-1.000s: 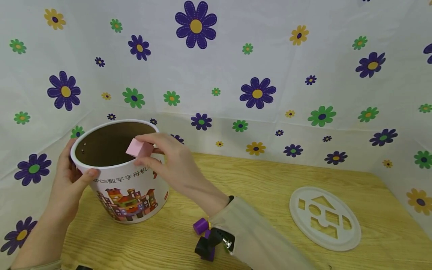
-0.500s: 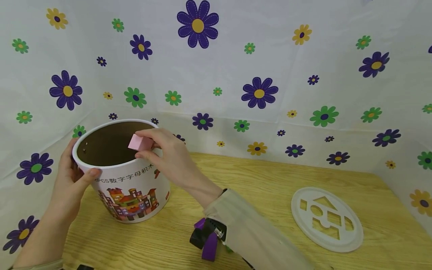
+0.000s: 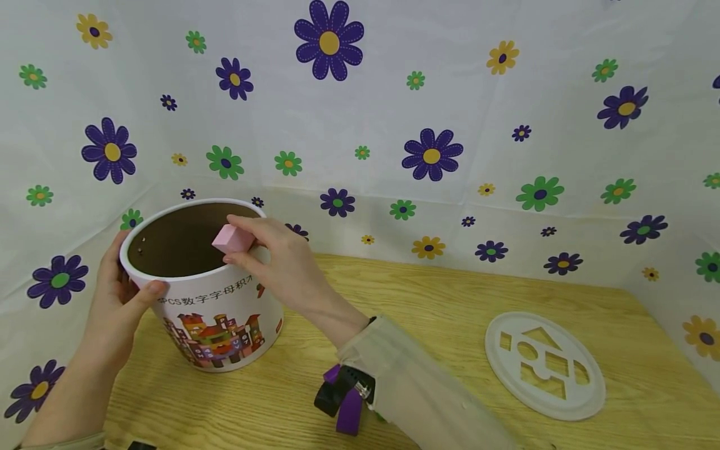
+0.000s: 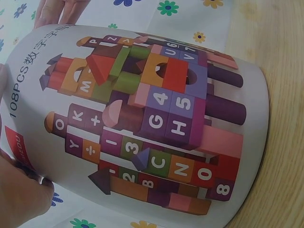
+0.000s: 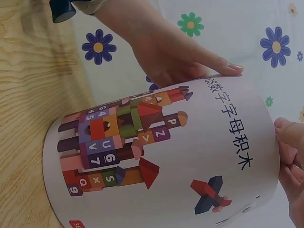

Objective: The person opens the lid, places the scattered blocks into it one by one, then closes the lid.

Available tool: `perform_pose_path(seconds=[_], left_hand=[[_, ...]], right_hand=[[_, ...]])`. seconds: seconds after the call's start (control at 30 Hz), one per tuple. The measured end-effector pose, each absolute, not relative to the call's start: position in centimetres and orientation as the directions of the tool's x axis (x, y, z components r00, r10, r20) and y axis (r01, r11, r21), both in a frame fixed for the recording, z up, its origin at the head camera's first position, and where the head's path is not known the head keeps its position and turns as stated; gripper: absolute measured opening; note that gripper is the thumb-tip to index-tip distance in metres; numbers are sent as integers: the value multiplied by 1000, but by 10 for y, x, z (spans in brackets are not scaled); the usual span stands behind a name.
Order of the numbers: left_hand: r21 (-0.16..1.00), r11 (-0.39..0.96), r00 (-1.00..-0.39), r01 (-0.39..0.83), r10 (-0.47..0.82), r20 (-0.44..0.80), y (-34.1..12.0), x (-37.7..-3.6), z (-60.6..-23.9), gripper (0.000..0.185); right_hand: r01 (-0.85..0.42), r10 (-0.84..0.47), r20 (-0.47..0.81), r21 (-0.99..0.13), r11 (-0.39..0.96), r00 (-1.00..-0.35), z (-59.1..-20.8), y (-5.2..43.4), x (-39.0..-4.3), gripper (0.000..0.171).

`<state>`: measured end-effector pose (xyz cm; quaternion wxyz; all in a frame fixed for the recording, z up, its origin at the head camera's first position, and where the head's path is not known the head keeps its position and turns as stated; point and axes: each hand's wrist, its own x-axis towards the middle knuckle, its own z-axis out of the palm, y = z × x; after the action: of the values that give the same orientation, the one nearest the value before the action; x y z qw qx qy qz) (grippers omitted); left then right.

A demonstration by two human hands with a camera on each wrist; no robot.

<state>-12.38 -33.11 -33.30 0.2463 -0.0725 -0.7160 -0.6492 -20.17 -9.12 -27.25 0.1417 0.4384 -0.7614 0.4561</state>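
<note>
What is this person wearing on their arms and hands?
Both hands are bare: left hand, right hand. The right arm wears a loose beige sleeve. At that wrist sits a black device with purple straps. A sliver of beige cuff shows on the left arm.

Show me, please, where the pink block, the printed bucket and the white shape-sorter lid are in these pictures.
pink block [image 3: 230, 239], head view, on its top face.
printed bucket [image 3: 225, 312], head view, on its outer wall.
white shape-sorter lid [image 3: 500, 369], head view, on its rim.
</note>
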Motion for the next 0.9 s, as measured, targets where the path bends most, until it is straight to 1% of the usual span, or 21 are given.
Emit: perform_pose_path(seconds=[0.5, 0.9], left_hand=[[892, 139, -867, 430, -211, 451, -330, -123, -332, 76], [891, 140, -866, 432, -212, 453, -329, -124, -332, 76]], right_hand=[[-804, -544, 617, -558, 206, -568, -275, -91, -200, 52], [-829, -545, 643, -519, 206, -538, -278, -90, -200, 52]])
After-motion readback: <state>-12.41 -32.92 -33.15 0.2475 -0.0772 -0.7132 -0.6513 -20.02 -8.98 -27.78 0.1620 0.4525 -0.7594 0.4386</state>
